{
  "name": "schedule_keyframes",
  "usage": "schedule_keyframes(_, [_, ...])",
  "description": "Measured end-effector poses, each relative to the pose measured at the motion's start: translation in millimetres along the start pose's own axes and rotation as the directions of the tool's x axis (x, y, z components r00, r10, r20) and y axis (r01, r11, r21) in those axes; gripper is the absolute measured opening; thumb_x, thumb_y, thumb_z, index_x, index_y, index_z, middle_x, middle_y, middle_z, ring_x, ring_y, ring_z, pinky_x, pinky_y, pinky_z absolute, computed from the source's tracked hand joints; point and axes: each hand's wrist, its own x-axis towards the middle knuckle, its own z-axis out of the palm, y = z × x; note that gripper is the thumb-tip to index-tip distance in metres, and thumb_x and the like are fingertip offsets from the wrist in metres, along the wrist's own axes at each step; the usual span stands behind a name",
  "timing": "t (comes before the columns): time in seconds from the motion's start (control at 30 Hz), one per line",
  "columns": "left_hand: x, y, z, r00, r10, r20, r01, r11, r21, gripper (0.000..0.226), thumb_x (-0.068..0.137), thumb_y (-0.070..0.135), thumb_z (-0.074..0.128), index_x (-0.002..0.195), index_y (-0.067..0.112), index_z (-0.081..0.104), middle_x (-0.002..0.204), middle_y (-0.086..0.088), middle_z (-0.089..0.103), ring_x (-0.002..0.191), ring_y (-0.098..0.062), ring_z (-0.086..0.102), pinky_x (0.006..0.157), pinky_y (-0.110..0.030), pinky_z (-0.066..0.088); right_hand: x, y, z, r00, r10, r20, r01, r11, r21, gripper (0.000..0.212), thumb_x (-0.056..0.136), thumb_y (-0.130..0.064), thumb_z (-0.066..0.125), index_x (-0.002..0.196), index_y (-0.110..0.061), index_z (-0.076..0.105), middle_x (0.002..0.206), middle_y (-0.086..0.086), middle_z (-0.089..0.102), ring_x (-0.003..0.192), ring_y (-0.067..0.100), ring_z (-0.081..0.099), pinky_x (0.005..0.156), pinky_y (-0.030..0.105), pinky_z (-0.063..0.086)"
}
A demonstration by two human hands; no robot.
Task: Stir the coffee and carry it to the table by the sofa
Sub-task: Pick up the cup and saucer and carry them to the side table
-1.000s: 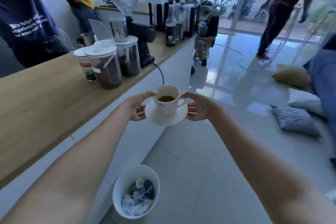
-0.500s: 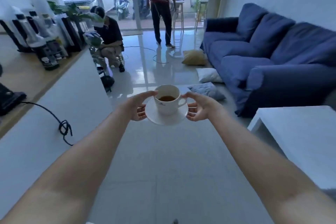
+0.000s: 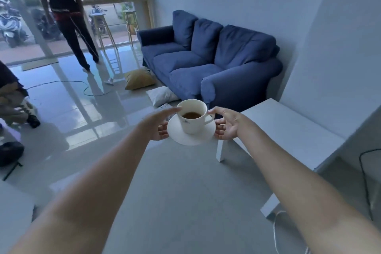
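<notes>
The head view looked down across a pale, glossy tiled floor [image 3: 181, 181] toward a dark blue fabric sofa [image 3: 210, 62] set against a white wall. A low white rectangular table [image 3: 288, 130] stood just beside the sofa's near arm, at the right of the frame. A mustard-yellow cushion [image 3: 139, 79] and a white cushion [image 3: 162, 95] lay on the floor in front of the sofa. Farther back, a person in dark clothes [image 3: 66, 16] stood near tall glass panes, with wooden stools [image 3: 115, 24] behind.

Both bare forearms reached forward from the bottom corners. Between the hands, in the air above the floor and just left of the table's near corner, was a round white saucer [image 3: 190, 133] bearing a white ceramic cup [image 3: 192, 116] about half full of dark coffee [image 3: 191, 115], its handle turned to the right. The left hand [image 3: 157, 125] pinched the saucer's left rim, the fingers curled beneath it and the thumb stretched out to touch the cup's side. The right hand [image 3: 227, 123] gripped the right rim likewise, fingers under the edge, thumb extended toward the cup near its handle. The saucer tipped slightly toward the camera.
</notes>
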Motion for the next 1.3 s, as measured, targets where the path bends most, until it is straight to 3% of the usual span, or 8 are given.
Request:
schedule_keyframes(0.17, [46,33,58,0.996,0.015,0.085,-0.020,0.998,0.057,0.053,0.066,0.045,0.084,0.093,0.008,0.058,0.091,-0.006,0.065,0.078,-0.017,0.064,0.085,-0.030,0.055,20,-31,-52,0.994,-0.019,-0.109,0.029,0.996,0.090,0.056,0.070,-0.026,0.072,0.117,0.001,0.057,0.090,0.010,0.060,0.078,0.020,0.059,0.071,0.028,0.052])
schedule_keyframes(0.3, [82,56,106,0.992,0.004,0.129,-0.016,0.996,0.091,0.061,0.059,0.044,0.088,0.101,0.011,0.059,0.097,-0.007,0.067,0.081,-0.019,0.067,0.077,-0.030,0.057,39,-54,-95,0.986,-0.030,-0.164,0.056,0.987,0.152,0.056,0.070,-0.024,0.073,0.117,0.001,0.057,0.092,0.011,0.059,0.080,0.021,0.059,0.071,0.028,0.052])
schedule_keyframes(0.47, [132,86,170,0.984,0.004,0.178,-0.029,0.991,0.134,0.057,0.060,0.041,0.089,0.095,0.013,0.053,0.104,-0.010,0.066,0.095,-0.022,0.068,0.094,-0.036,0.054,67,-88,-154,0.976,-0.024,-0.216,0.069,0.977,0.201,0.050,0.070,-0.024,0.073,0.111,0.000,0.060,0.096,0.012,0.060,0.083,0.022,0.058,0.067,0.028,0.052])
schedule_keyframes(0.73, [202,126,269,0.968,-0.072,0.240,0.033,0.986,0.162,0.080,0.053,0.037,0.092,0.118,0.009,0.056,0.106,-0.009,0.070,0.091,-0.022,0.070,0.068,-0.033,0.057,108,-142,-243,0.954,0.010,-0.299,0.068,0.966,0.249,0.056,0.067,-0.022,0.074,0.116,-0.001,0.058,0.097,0.011,0.061,0.088,0.024,0.060,0.068,0.030,0.054])
schedule_keyframes(0.93, [244,151,329,0.954,-0.070,0.292,0.013,0.981,0.193,0.070,0.059,0.035,0.090,0.116,0.009,0.056,0.105,-0.011,0.068,0.092,-0.025,0.068,0.086,-0.036,0.056,134,-171,-293,0.932,0.029,-0.362,0.090,0.947,0.309,0.054,0.065,-0.021,0.074,0.114,-0.002,0.059,0.096,0.010,0.062,0.087,0.023,0.061,0.067,0.030,0.054])
schedule_keyframes(1.3, [325,216,414,0.896,-0.138,0.422,-0.030,0.930,0.367,0.070,0.059,0.032,0.091,0.115,0.009,0.056,0.103,-0.012,0.067,0.091,-0.025,0.067,0.084,-0.036,0.056,179,-215,-348,0.874,0.055,-0.483,0.209,0.855,0.475,0.049,0.065,-0.019,0.074,0.110,-0.007,0.060,0.104,0.009,0.060,0.090,0.024,0.059,0.062,0.030,0.052])
